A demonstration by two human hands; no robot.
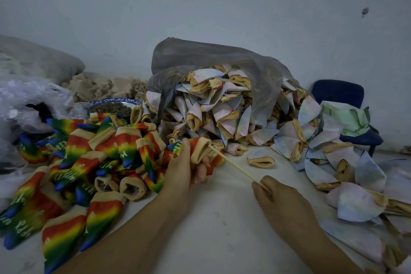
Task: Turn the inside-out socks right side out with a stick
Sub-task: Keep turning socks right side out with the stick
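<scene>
One sock [200, 148] is gripped by left hand [181, 171]; right hand [283, 204] pinches stick [235, 167], tip seemingly inside cuff.

**Two bare hands, two uncovered forearms**

The person is showing only a bare left hand [181, 169] and a bare right hand [280, 202], each joining an uncovered forearm. The left forearm [133, 233] is filling the frame at about seven o'clock, the right forearm [333, 253] at about five o'clock. On both arms skin is showing from fingertips to the picture's edge. The nails are reading too blurred for detail.
</scene>
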